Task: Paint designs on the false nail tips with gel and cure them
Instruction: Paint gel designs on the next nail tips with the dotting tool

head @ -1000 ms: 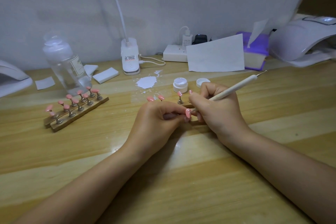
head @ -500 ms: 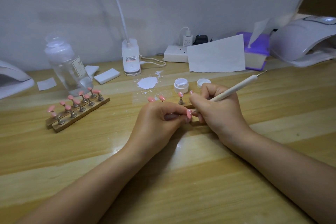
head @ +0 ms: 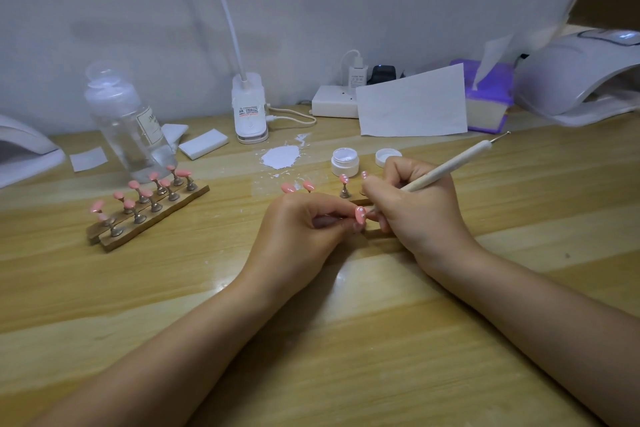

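My left hand (head: 304,232) pinches the stem of a pink nail tip (head: 360,214) that carries white dots. My right hand (head: 412,208) grips a white dotting pen (head: 450,168), its working end right at that tip. Behind my hands, a few more pink tips (head: 344,180) stand on a wooden strip that my hands mostly hide. An open jar of white gel (head: 345,162) and its lid (head: 388,157) sit just beyond. A wooden holder (head: 149,218) at the left carries several pink tips.
A clear bottle (head: 128,128), white pads (head: 203,148) and a clip lamp base (head: 250,114) stand at the back. White spilled gel (head: 280,157) marks the table. Curing lamps sit at far right (head: 581,80) and far left (head: 24,149). Paper (head: 412,104) leans on a power strip.
Almost nothing has moved; both hands stay together at the nail tip, with only a slight shift of the view.
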The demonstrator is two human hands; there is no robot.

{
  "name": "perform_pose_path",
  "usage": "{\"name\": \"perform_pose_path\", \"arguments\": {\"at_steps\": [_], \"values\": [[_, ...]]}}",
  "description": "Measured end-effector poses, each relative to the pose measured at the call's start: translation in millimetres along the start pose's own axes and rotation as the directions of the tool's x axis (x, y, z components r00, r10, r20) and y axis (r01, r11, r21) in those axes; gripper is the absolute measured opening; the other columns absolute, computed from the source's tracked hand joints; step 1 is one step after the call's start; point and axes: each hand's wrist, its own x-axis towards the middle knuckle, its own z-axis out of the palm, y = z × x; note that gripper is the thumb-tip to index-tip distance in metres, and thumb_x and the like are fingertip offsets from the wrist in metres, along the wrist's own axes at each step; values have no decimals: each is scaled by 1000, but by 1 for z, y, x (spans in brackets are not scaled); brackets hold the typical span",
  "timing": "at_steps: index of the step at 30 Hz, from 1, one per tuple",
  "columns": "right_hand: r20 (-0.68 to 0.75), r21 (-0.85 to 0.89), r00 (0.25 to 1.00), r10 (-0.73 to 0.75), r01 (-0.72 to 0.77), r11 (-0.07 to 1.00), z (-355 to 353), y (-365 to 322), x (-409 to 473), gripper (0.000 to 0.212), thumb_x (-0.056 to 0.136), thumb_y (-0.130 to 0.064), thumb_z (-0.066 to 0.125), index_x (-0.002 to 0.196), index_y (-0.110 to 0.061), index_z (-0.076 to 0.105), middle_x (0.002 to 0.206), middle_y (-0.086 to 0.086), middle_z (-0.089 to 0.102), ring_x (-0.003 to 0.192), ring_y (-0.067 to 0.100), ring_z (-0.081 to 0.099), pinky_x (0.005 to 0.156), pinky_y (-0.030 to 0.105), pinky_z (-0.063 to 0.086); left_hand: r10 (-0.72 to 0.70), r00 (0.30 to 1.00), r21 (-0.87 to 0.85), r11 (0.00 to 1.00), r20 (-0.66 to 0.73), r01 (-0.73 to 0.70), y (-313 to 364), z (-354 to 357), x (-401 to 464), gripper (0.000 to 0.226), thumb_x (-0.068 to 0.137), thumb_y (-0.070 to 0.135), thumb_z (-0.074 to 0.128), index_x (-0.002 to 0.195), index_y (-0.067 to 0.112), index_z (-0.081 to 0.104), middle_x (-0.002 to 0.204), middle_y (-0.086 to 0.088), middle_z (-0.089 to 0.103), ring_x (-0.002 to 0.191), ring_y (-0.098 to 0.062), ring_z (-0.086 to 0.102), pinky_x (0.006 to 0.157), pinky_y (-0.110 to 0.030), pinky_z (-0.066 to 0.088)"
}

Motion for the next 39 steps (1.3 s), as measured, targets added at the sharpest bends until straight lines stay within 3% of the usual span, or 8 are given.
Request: {"name": "perform_pose_path", "arguments": {"at_steps": [4, 31, 39], "values": [[6, 13, 1000, 9, -9, 1000, 0, 0, 0, 46, 80, 7, 56, 47, -11, 29, 30, -9, 32, 25, 1, 43, 33, 8, 30, -6, 1000, -6, 1000, 2, 6, 0, 0, 0, 14, 74, 0, 70, 80, 12, 75, 76, 14, 70, 71, 9, 62, 69, -7, 46], [0, 25, 1000, -1, 1, 1000, 0, 3, 1, 46, 80, 8, 55, 48, -11, 29, 30, -10, 32, 25, 1, 42, 33, 7, 30, -13, 1000, -3, 1000, 7, 13, 0, 0, 0, 14, 75, -1, 70, 81, 11, 74, 77, 13, 70, 73, 10, 63, 71, -7, 46], [-166, 80, 986, -25, 38, 996, -4, 3, 4, 43, 81, -2, 61, 48, -13, 35, 33, -9, 37, 31, 1, 37, 43, 18, 48, -3, 1000, 6, 1000, -14, 3, 1, 0, 0, 11, 75, 1, 71, 80, 10, 75, 75, 8, 71, 69, 10, 61, 72, -9, 48]]}}
